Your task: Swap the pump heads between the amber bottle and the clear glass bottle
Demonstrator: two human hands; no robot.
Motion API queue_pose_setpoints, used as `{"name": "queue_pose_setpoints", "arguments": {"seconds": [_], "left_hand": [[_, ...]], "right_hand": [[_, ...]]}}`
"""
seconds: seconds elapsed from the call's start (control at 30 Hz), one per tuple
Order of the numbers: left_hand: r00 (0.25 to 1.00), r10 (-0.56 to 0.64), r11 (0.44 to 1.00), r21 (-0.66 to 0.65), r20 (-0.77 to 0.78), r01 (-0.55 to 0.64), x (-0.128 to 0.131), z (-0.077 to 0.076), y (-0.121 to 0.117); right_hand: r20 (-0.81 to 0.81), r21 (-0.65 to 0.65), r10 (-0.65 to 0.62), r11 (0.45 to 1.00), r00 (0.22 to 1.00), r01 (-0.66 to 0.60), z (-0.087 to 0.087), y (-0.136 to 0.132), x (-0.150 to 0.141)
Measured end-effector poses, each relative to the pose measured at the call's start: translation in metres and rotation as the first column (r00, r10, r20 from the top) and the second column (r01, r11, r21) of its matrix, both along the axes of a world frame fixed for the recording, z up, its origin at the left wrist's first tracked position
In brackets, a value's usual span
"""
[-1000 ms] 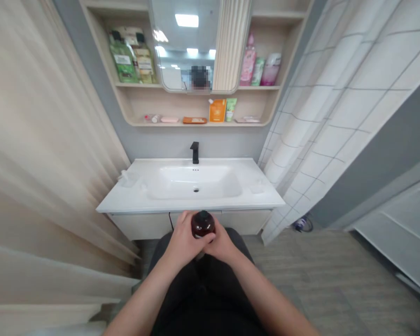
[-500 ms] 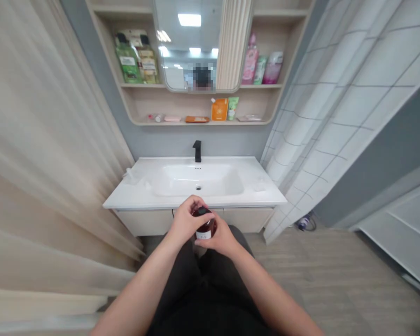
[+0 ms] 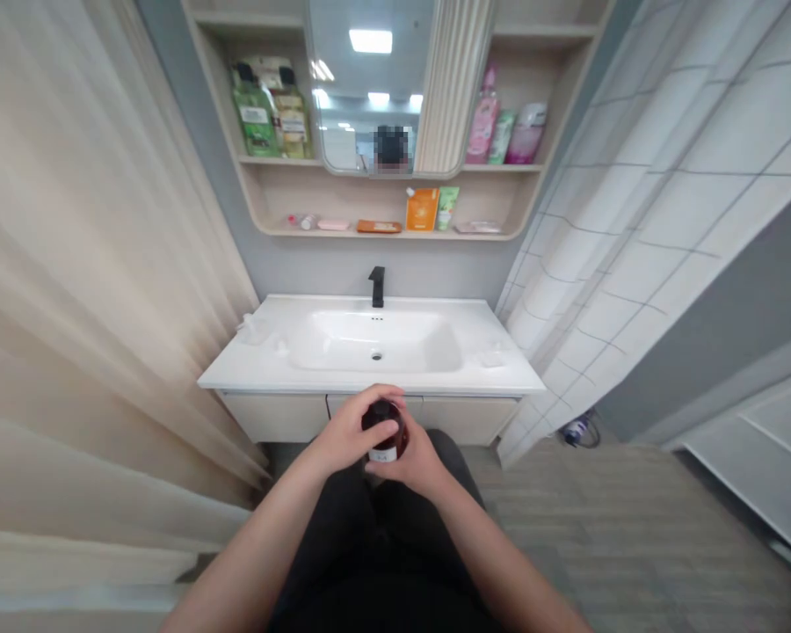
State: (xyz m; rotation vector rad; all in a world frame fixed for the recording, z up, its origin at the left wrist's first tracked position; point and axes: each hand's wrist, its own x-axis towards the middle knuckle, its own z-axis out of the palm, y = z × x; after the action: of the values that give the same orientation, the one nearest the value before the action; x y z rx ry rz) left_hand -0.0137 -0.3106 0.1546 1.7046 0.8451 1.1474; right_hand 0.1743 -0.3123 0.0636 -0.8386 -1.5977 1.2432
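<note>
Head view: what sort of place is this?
Looks like a bathroom, perhaps a staged one: a white basin with a black faucet, and a mirror above. Several ceiling lights reflected there hint at a larger room behind.

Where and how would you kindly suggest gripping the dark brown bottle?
Probably around the rounded lower body of the dark brown bottle, coming from the right, beside its white label: it looks round and roughly upright, with the left hand around its upper part and the right hand cupping lower.
</note>
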Motion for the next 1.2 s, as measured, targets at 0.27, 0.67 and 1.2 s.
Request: {"name": "queue_pose_setpoints", "arguments": {"seconds": [0.27,0.67,1.2], "left_hand": [[0.972,0.214,0.977,-0.028,0.098,-0.213,-0.005,-0.021,0.005],[0.633,0.666,0.693,0.012,-0.396,-0.721,-0.213,-0.046,0.1],[0.025,0.563,0.613,0.397,-0.826,-0.683,-0.293,-0.076,0.158]], "right_hand": [[0.022,0.007,-0.006,1.0,1.0,0.006,-0.003,0.003,0.006],[0.1,-0.017,-0.107,0.994,0.989,0.109,-0.019,0.028,0.027],[0.071,-0.022,-0.17,0.985,0.983,0.172,-0.019,0.045,0.038]]}}
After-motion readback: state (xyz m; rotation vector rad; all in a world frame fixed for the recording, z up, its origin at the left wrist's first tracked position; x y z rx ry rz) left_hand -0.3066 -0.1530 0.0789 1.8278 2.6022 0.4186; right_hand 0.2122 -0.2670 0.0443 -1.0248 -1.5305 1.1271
